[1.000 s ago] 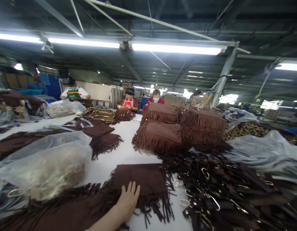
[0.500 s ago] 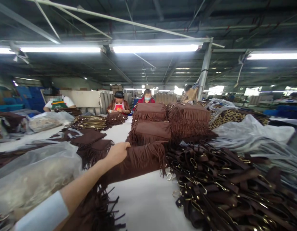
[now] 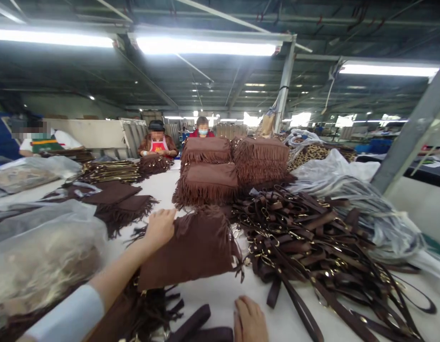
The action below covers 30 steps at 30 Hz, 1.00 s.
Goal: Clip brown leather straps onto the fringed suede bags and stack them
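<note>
Brown fringed panel [image 3: 191,251] in the left hand [image 3: 161,231], held by fingers curled closed over the upper left edge. Lying rightward of that grip and closer to the body, running lengthwise roughly left to right. Much nearer the left than the right hand [image 3: 251,319]: low over the desk [image 3: 218,297], apart from the panel, loosely bent, impossible to tell whether holding anything. Seen from there, panel ahead and leftward. Just beside the right thumb, dark strap [image 3: 205,325], contact unclear. Farther out, strap heap [image 3: 305,237] to the right, stacked fringed bags [image 3: 209,183] behind, filmy plastic bag [image 3: 52,247] leftward. Hidden: underside of the left grip. Cut off below: right wrist, part of the strap. Raised or resting along the panel's near edge: hard to make out.
</note>
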Each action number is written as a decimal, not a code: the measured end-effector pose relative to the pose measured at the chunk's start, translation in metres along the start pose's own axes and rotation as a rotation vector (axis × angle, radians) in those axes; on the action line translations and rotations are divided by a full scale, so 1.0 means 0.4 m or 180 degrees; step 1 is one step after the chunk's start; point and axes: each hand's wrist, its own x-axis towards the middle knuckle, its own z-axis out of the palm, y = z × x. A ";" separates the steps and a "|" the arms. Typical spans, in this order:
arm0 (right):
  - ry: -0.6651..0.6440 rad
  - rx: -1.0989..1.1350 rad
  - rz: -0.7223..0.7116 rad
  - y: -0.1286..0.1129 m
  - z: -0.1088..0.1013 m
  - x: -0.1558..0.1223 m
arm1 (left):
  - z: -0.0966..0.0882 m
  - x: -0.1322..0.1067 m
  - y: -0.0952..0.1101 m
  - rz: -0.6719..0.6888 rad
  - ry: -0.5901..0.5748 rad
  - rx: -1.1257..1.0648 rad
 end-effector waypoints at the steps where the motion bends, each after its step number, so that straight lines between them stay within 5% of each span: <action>1: 0.0000 0.0033 -0.0033 0.002 0.002 -0.005 | 0.051 -0.012 0.002 0.0084 -0.0061 0.0157; 4: 0.0048 0.0074 -0.0083 0.007 0.005 -0.015 | 0.195 -0.078 0.014 0.0520 -0.0664 0.0414; 7: 0.0083 0.0074 -0.0114 0.009 0.009 -0.016 | 0.292 -0.143 0.024 0.0865 -0.1118 0.0589; 14: 0.0133 0.0097 -0.0131 0.011 0.013 -0.009 | 0.349 -0.155 0.016 0.1167 -0.1192 0.0795; 19: 0.0138 0.0159 -0.0116 0.011 0.009 -0.007 | 0.294 -0.103 0.033 0.0885 -0.0892 -0.0017; 26: 0.0117 0.0355 -0.0098 0.013 0.002 -0.005 | 0.040 0.029 0.066 -0.0250 0.0565 -0.2330; 28: 0.0166 0.0398 -0.0077 0.010 0.001 -0.002 | 0.019 0.027 0.067 -0.0646 0.1005 -0.2998; 30: 0.0200 0.0414 -0.0058 0.005 0.000 -0.001 | 0.050 -0.006 0.067 -0.1113 0.1261 -0.3536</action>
